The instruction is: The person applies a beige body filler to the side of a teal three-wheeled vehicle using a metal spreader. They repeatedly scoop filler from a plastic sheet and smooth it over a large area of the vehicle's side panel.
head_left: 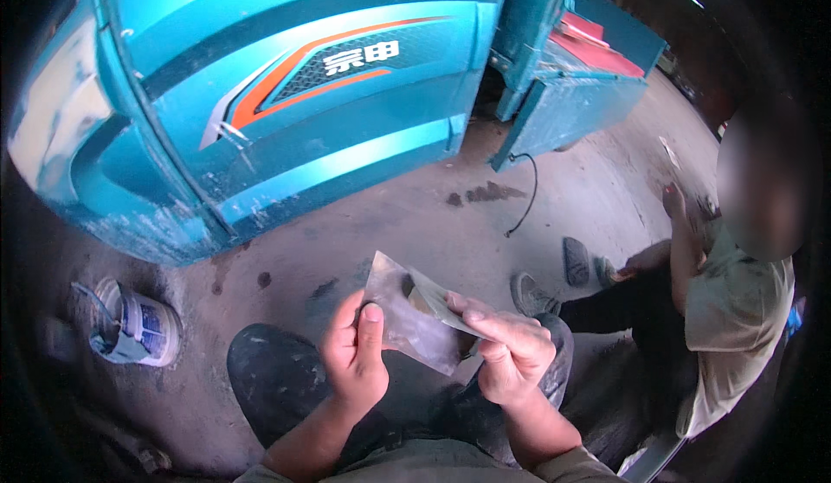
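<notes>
My left hand grips the left edge of a thin, shiny, square plate, thumb on top. My right hand pinches a smaller, thin, grey-green scraper blade. This blade is tilted over the plate and seems to meet its surface. A dark patch shows on the plate beside the blade; I cannot make out what it is. Both hands are held above my knees.
A blue vehicle panel with an orange and grey decal stands ahead, with a pale patch at its left. A blue side flap hangs at right. A white bucket stands left. A person crouches at right.
</notes>
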Demonstrator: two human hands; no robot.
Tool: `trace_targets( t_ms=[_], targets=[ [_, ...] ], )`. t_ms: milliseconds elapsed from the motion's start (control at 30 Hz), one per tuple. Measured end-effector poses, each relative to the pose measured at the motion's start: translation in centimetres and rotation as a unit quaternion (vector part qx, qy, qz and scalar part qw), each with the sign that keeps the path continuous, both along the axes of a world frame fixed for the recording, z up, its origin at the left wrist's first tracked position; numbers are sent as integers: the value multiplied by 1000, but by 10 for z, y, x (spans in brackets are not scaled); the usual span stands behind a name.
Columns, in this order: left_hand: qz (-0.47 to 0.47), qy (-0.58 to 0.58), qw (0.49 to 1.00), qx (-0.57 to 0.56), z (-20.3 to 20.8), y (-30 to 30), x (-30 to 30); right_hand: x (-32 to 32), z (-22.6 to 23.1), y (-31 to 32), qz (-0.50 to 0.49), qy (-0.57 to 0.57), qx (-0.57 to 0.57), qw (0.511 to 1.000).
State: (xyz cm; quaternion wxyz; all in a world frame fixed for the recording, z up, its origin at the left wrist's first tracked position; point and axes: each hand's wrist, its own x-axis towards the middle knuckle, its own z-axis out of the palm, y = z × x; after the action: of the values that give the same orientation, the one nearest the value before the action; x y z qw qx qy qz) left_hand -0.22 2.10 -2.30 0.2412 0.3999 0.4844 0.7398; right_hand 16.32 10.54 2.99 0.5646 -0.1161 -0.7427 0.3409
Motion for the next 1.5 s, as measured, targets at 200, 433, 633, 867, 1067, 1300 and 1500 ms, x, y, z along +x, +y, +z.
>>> trace_targets(
  t_ms=[200,433,633,867,1067,1300,1500],
  targets=[
    [25,-175,982,63,15,4,-11,39,-23,57,-41,-328,112,937],
    [228,142,962,52,3,8,19,-32,3,-11,-231,-212,159,936],
    [90,9,996,18,22,1,-3,0,40,-12,-114,-153,219,957],
    [-51,-199,976,77,36,-9,-6,45,-3,37,0,-198,-11,980],
    [114,-48,988,92,24,4,6,40,-44,12,-57,124,-368,920],
    [77,319,944,-34,20,-4,24,-4,-33,5,-66,127,-413,899],
    [16,194,979,-52,-2,-23,14,8,12,36,-135,257,-228,929]
  ],
)
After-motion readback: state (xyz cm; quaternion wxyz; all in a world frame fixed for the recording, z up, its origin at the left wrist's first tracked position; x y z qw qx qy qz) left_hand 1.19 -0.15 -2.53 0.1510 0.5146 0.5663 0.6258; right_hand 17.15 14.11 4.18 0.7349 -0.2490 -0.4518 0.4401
